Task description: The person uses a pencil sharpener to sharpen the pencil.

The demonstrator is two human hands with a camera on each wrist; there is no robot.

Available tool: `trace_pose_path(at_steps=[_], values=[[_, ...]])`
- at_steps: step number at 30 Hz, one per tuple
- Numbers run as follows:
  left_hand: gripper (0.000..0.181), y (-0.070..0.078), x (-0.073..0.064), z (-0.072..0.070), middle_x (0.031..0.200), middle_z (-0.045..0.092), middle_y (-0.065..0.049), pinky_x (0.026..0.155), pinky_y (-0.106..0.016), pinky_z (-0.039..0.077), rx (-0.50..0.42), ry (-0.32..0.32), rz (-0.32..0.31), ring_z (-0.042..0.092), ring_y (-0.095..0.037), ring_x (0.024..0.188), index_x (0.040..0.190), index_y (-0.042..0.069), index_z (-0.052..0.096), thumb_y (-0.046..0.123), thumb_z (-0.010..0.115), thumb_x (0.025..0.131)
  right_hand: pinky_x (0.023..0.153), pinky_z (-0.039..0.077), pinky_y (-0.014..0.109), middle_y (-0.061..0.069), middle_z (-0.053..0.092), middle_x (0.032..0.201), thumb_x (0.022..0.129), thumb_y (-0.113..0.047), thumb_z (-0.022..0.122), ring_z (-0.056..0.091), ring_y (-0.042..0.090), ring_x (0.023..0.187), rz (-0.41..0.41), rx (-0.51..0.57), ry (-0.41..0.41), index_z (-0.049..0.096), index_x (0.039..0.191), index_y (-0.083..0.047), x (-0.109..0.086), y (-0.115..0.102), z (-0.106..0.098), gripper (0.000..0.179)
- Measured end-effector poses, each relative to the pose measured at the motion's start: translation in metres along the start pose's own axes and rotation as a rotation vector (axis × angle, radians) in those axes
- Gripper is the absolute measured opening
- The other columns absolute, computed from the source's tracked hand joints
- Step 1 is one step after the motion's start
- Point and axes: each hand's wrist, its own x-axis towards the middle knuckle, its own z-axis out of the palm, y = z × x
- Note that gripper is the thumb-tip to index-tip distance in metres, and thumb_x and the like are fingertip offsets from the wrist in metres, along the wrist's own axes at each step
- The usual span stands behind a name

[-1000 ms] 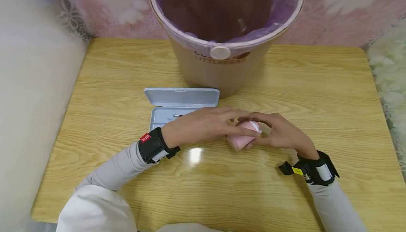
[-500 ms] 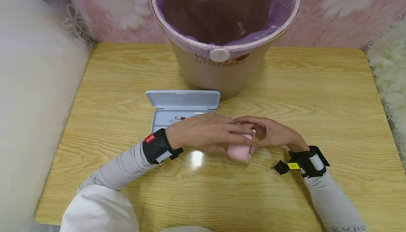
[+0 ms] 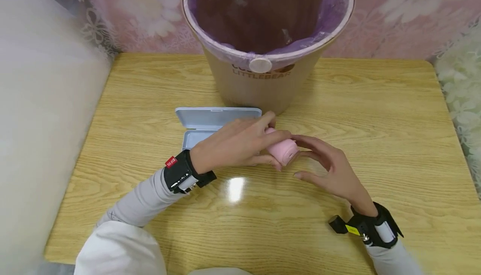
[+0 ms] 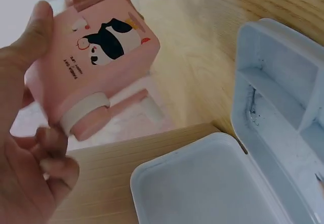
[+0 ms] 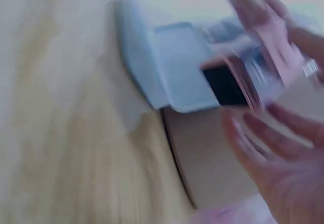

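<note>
My left hand (image 3: 234, 143) grips a pink pencil sharpener (image 3: 283, 150) above the table, beside the case. In the left wrist view the sharpener (image 4: 114, 44) shows a panda print on one side. A crank (image 4: 129, 105) with a white end sits at its lower end. Its other end appears as a dark square in the blurred right wrist view. My right hand (image 3: 334, 172) is close to the sharpener's near end, with fingers spread and the thumb apart from it. Whether a fingertip touches the sharpener is unclear. A light-blue pencil case (image 3: 203, 118) lies with its lid up, partly hidden behind the left hand.
Behind the pencil case stands a beige bin (image 3: 259, 89) lined with a purple bag. The wooden table (image 3: 357, 112) meets a flowered pink wall at the back and a white surface on the left. Inside the case are divided compartments (image 4: 281, 95) and a dark pencil tip.
The sharpener has turned, so its crank end no longer faces the right hand. The right hand's thumb has come away and the hand has drawn slightly back.
</note>
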Motion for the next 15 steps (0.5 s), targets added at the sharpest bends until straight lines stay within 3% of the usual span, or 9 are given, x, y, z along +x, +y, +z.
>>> trace_pose_path(at_steps=[3, 6, 11, 13, 15], values=[[0.060, 0.000, 0.001, 0.002, 0.097, 0.051, 0.001, 0.064, -0.029, 0.044, 0.071, 0.031, -0.035, 0.049, -0.014, 0.069, 0.121, 0.022, 0.064, 0.071, 0.060, 0.087, 0.095, 0.055, 0.023, 0.008, 0.069, 0.129, 0.069, 0.013, 0.086, 0.065, 0.002, 0.117, -0.015, -0.211, 0.112, 0.060, 0.137, 0.001, 0.001, -0.003, 0.016, 0.074], [0.066, 0.003, 0.001, 0.006, 0.101, 0.058, 0.002, 0.076, -0.031, 0.047, 0.088, 0.031, -0.047, 0.055, -0.015, 0.084, 0.122, 0.020, 0.062, 0.076, 0.057, 0.086, 0.090, 0.056, 0.023, 0.017, 0.073, 0.118, 0.070, 0.015, 0.084, 0.069, 0.000, 0.108, -0.024, -0.240, 0.151, 0.064, 0.132, 0.003, 0.002, -0.001, 0.026, 0.066], [0.078, 0.006, -0.005, 0.014, 0.117, 0.064, -0.001, 0.084, -0.030, 0.052, -0.177, -0.082, -0.081, 0.061, -0.013, 0.095, 0.143, 0.016, 0.050, 0.065, 0.070, 0.086, 0.090, 0.057, 0.024, 0.026, 0.071, 0.119, 0.069, 0.020, 0.081, 0.070, 0.002, 0.109, -0.026, -0.157, 0.129, 0.064, 0.130, 0.007, 0.000, 0.003, 0.031, 0.065], [0.072, 0.007, -0.008, 0.016, 0.110, 0.065, -0.001, 0.077, -0.027, 0.053, -0.263, -0.108, -0.094, 0.061, -0.011, 0.088, 0.139, 0.013, 0.052, 0.056, 0.075, 0.086, 0.091, 0.056, 0.024, 0.020, 0.071, 0.121, 0.070, 0.015, 0.084, 0.069, 0.002, 0.111, -0.019, -0.188, 0.114, 0.066, 0.129, 0.005, 0.000, 0.005, 0.031, 0.063], [0.059, 0.008, -0.009, 0.017, 0.101, 0.065, 0.000, 0.074, -0.025, 0.052, -0.290, -0.103, -0.102, 0.060, -0.009, 0.083, 0.126, 0.012, 0.057, 0.050, 0.078, 0.086, 0.093, 0.055, 0.021, 0.012, 0.073, 0.119, 0.070, 0.008, 0.088, 0.069, 0.002, 0.110, -0.021, -0.262, 0.104, 0.069, 0.127, 0.000, 0.001, 0.007, 0.031, 0.061]])
